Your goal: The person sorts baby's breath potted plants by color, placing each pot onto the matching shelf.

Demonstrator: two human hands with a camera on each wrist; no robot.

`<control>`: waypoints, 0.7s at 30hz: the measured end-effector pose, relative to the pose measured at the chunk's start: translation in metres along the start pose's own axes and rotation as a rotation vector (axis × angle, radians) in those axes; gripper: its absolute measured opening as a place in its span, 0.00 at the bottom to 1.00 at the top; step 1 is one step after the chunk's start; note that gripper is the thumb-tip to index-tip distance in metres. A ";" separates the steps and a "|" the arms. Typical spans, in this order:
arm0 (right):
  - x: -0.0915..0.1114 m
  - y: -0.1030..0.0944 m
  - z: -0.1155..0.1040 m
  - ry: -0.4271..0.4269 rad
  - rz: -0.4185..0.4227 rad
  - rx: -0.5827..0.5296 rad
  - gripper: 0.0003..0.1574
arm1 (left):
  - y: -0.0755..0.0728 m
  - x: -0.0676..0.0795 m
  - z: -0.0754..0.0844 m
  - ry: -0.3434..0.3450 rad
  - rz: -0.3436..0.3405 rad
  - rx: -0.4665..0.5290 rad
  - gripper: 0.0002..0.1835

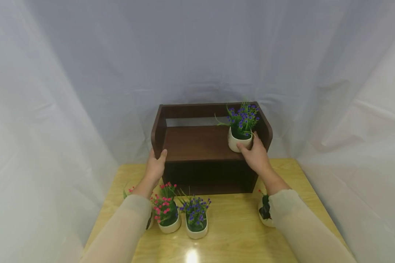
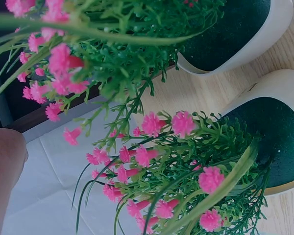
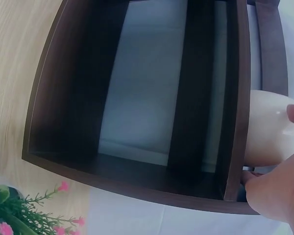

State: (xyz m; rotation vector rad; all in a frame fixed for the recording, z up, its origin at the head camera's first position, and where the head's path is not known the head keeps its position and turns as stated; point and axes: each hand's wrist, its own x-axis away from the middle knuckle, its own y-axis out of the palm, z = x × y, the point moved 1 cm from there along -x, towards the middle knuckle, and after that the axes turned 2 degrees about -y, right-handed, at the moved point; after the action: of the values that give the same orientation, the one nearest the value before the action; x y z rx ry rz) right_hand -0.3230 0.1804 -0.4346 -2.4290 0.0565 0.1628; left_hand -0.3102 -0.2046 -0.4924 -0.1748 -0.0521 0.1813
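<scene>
A dark brown two-tier wooden shelf (image 1: 197, 142) stands at the back of the table. My left hand (image 1: 155, 168) grips its left side panel near the front corner, thumb on the inner side. On the right end of the upper board sits a white pot (image 1: 239, 141) with purple artificial flowers (image 1: 243, 118). My right hand (image 1: 257, 155) holds this pot from the front and right, thumb in front. From below, the right wrist view shows the pot's white side (image 3: 267, 129) above the board, with my right fingers against it. In the left wrist view, only part of my left hand (image 2: 7, 171) shows.
In front of the shelf stand a pink-flowered pot (image 1: 169, 223) and a purple-flowered pot (image 1: 197, 230). Another pot (image 1: 266, 215) is partly behind my right sleeve; more pink flowers (image 1: 131, 190) peek out by my left forearm. White sheeting (image 1: 197, 51) hangs around the wooden table (image 1: 230, 230).
</scene>
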 end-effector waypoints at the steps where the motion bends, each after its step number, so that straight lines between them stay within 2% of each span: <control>1: 0.001 -0.001 -0.001 0.011 -0.003 -0.006 0.62 | 0.001 0.000 0.000 -0.002 -0.001 0.000 0.36; 5: 0.008 -0.005 -0.004 0.030 0.004 -0.023 0.63 | 0.002 -0.002 0.000 -0.002 -0.002 0.009 0.36; 14: 0.042 -0.013 -0.022 -0.016 0.070 -0.040 0.56 | 0.002 -0.006 0.001 0.002 -0.002 0.004 0.34; 17: 0.057 -0.010 -0.027 -0.056 0.081 -0.072 0.55 | 0.001 -0.007 0.002 0.004 0.008 0.004 0.34; 21: 0.079 0.002 -0.025 -0.108 0.081 -0.121 0.54 | -0.001 -0.007 0.002 0.001 0.013 0.000 0.35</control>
State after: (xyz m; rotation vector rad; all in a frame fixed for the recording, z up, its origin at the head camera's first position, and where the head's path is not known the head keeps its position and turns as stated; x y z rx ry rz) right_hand -0.2424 0.1624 -0.4277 -2.5349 0.0986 0.3425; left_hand -0.3175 -0.2064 -0.4905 -0.1748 -0.0501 0.1943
